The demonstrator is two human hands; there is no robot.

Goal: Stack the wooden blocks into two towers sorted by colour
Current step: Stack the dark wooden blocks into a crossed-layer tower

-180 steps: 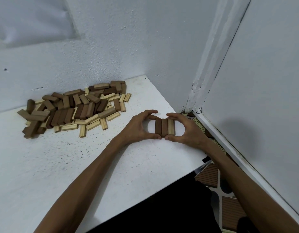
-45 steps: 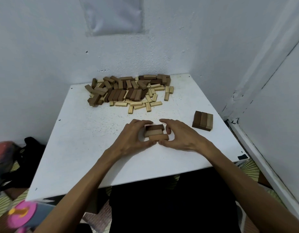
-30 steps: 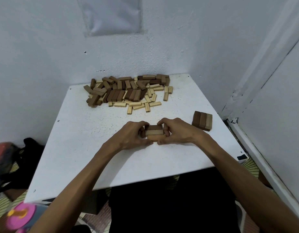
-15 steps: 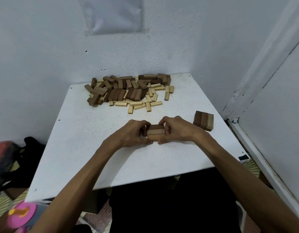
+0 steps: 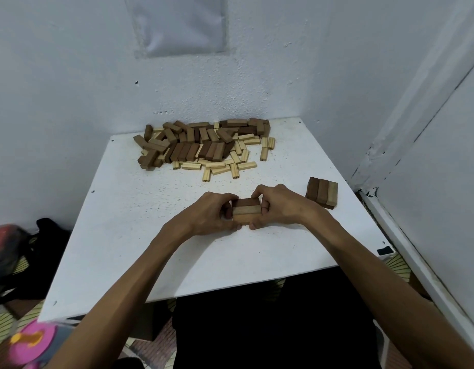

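The left hand (image 5: 206, 213) and right hand (image 5: 281, 206) clasp 3 blocks (image 5: 246, 210); another 3-block row (image 5: 322, 193) lies apart.

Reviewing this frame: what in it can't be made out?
Head view, small block stack: fingers of the left hand and right hand cover its ends and base, so its block count is unclear.
Head view, loose pile: lower blocks are buried under upper ones.
Head view, pink object: blurred and cut by the frame edge.
Head view, wall sheet: cut off by the top edge.
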